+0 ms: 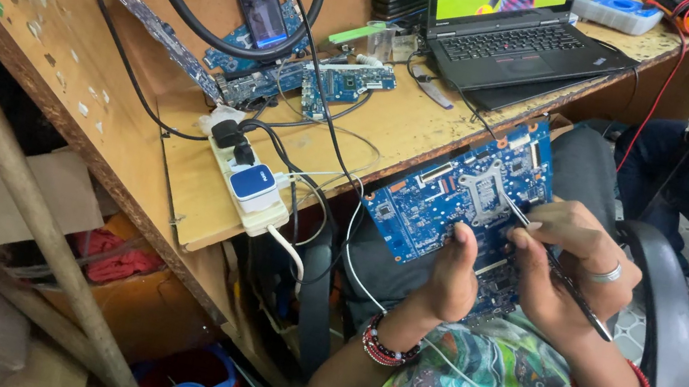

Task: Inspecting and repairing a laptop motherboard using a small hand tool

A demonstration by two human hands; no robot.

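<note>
I see the blue circuit board held above my lap at the desk edge; I judge it light, stiff and fragile, best gripped by its edges. My left hand clasps its lower edge, and my right hand pinches tweezers touching its socket.

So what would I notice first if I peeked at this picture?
Probably the big blue circuit board in the middle, held on the person's lap by the left hand. The right hand pokes it with thin metal tweezers. Behind, on the wooden bench, an open laptop glows bright green.
</note>
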